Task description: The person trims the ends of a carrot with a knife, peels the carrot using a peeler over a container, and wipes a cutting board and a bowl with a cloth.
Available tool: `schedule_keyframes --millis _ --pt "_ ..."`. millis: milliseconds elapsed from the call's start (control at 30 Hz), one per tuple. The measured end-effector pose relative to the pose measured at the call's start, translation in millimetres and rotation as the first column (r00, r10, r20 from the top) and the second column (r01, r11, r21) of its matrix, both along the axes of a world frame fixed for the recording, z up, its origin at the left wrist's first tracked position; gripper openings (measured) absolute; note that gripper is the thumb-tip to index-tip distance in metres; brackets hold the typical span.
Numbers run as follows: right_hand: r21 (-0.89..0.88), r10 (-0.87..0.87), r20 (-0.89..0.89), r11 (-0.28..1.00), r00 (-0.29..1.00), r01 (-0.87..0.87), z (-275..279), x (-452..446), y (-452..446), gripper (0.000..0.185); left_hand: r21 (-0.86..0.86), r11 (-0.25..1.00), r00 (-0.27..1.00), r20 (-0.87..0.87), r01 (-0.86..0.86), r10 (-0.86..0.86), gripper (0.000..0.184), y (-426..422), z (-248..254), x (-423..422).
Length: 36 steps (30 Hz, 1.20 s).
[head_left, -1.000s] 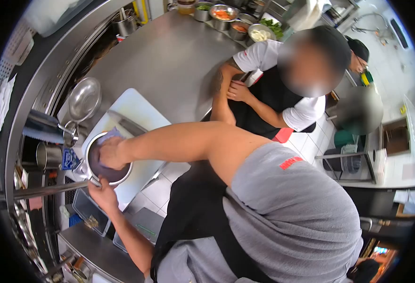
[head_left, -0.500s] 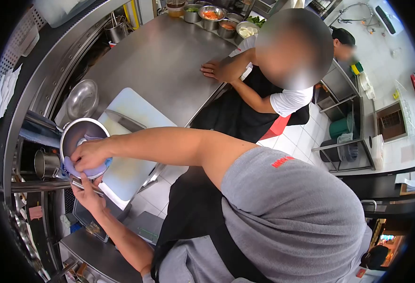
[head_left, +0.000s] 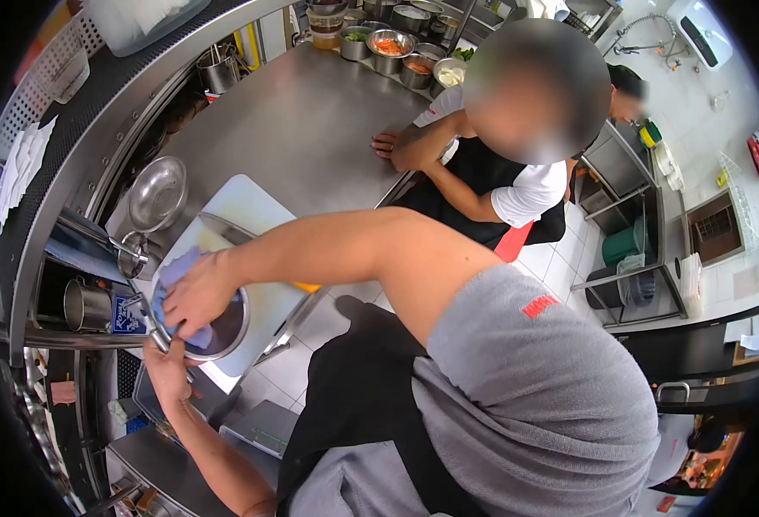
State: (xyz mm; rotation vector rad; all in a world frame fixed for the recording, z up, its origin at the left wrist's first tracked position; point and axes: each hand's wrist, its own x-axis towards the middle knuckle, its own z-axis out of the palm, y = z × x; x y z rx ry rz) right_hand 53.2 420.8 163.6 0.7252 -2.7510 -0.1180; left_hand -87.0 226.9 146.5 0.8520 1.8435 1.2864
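Note:
A metal pot [head_left: 231, 332] is tilted over the near end of the white cutting board [head_left: 246, 196], its dark inside partly showing. My left hand [head_left: 169, 369] is closed around the pot's handle [head_left: 157, 332]. With my right hand [head_left: 200, 293] I press a bluish-purple cloth [head_left: 181, 265] against the pot's rim; some of the cloth hangs inside. A knife [head_left: 222, 227] lies on the board, partly hidden under my right forearm. Beyond the board is a shiny metal bowl [head_left: 157, 191].
Across the steel counter [head_left: 284, 112], a person in a black apron [head_left: 457, 185] leans on the edge. Several metal containers of cut food [head_left: 388, 47] line the far end. A shelf rail [head_left: 108, 155] runs along the left, with another pot [head_left: 86, 306] below it.
The pot has shifted right and turned, with its opening now more toward me. My right hand and the cloth have moved from deep inside the pot to its rim.

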Motion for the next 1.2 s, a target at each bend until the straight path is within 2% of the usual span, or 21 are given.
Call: schedule_keyframes --millis 33,100,167,200,233,267,300,367,433,533,567,633,667,833,900,933,967,1033,1100,1133,1200 --pt "0.043 0.168 0.026 0.985 0.985 -0.169 -3.0 1.8 5.1 0.021 -0.072 0.996 0.997 -0.060 0.053 -0.057 0.008 -1.0 2.6 0.5" --pt "0.067 0.196 -0.054 0.979 0.979 -0.192 -9.8 1.5 11.3 0.024 -0.003 0.997 0.995 -0.066 0.078 -0.078 0.007 4.7 2.0 8.7" --pt "-0.152 -0.132 -0.069 0.981 0.989 0.121 -19.8 1.6 9.4 0.032 0.177 0.976 0.992 0.016 -0.128 0.127 0.006 8.6 9.3 28.7" --pt "-0.147 -0.128 -0.065 0.982 0.990 0.117 -19.8 4.5 0.9 0.032 0.181 0.969 0.986 0.025 -0.167 0.165 0.006 10.2 4.1 24.5" --pt "-0.312 -0.383 -0.035 0.882 0.923 0.354 -18.4 10.6 -14.8 0.035 0.184 0.968 0.985 0.030 -0.172 0.169 0.006 13.7 1.0 25.6" --pt "-0.458 -0.607 0.036 0.696 0.794 0.553 -16.1 12.8 -28.2 0.038 0.211 0.956 0.979 0.045 -0.204 0.199 0.007 18.9 -1.6 26.4" --pt "-0.462 -0.608 0.042 0.692 0.792 0.556 -16.7 10.4 -39.1 0.038 0.230 0.945 0.972 0.059 -0.233 0.225 0.008 23.2 -4.5 28.3" --pt "-0.545 -0.692 0.458 0.277 0.558 0.791 -11.5 4.5 -50.9 0.040 0.287 0.917 0.958 0.148 -0.278 0.244 0.010 33.1 -9.0 39.7" --pt "-0.596 -0.646 0.521 0.193 0.559 0.779 2.6 9.7 -38.7 0.035 0.267 0.907 0.942 0.171 -0.325 0.287 0.013 35.4 -16.6 42.6" --pt "-0.910 -0.743 0.163 0.141 0.649 0.390 0.4 0.5 -27.5 0.029 0.228 0.933 0.952 0.192 -0.279 0.237 0.015 39.7 -4.2 61.3" --pt "-0.911 -0.738 0.166 0.138 0.654 0.388 -2.3 -2.6 -27.1 0.029 0.237 0.939 0.957 0.209 -0.250 0.202 0.014 43.1 3.9 69.2" --pt "-0.942 -0.549 0.231 0.080 0.803 0.326 3.4 -5.8 -24.3 0.033 0.252 0.938 0.958 0.220 -0.236 0.182 0.013 44.1 -1.9 64.7" --pt "-0.891 -0.453 0.388 0.039 0.803 0.452 4.8 -4.7 -20.3 0.038 0.312 0.914 0.952 0.244 -0.260 0.187 0.013 45.0 -14.3 58.7" --pt "-0.822 -0.314 0.497 0.129 0.809 0.555 16.1 -12.2 -4.8 0.050 0.384 0.877 0.945 0.259 -0.289 0.198 0.012 36.1 -14.0 46.6" --pt "-0.808 -0.198 0.478 0.283 0.856 0.517 9.4 -22.0 2.4 0.048 0.392 0.878 0.951 0.244 -0.273 0.187 0.013 30.7 -22.5 36.6" --pt "-0.810 -0.195 0.478 0.280 0.856 0.516 9.6 -20.4 4.6 0.048 0.399 0.879 0.956 0.234 -0.262 0.178 0.014 29.4 -19.5 38.1" --pt "-0.726 -0.197 0.560 0.352 0.805 0.591 8.9 -17.0 7.6 0.046 0.408 0.878 0.960 0.223 -0.249 0.169 0.015 28.8 -17.1 39.6" --pt "-0.630 -0.205 0.634 0.423 0.746 0.652 17.4 -2.9 9.0 0.046 0.358 0.897 0.958 0.213 -0.258 0.190 0.015 27.8 -13.3 44.4" --pt "-0.363 -0.331 0.691 0.611 0.643 0.704 25.6 12.3 6.2 0.044 0.305 0.914 0.957 0.198 -0.268 0.214 0.016 23.4 -16.6 42.2" --pt "-0.366 -0.326 0.690 0.613 0.646 0.700 25.6 14.5 2.8 0.044 0.265 0.942 0.977 0.118 -0.204 0.179 0.015 19.8 -26.8 37.3" --pt "-0.178 -0.515 0.626 0.637 0.586 0.750 21.3 13.7 -4.2 0.034 0.192 0.967 0.986 0.004 -0.167 0.169 0.012 18.2 -21.9 42.8"
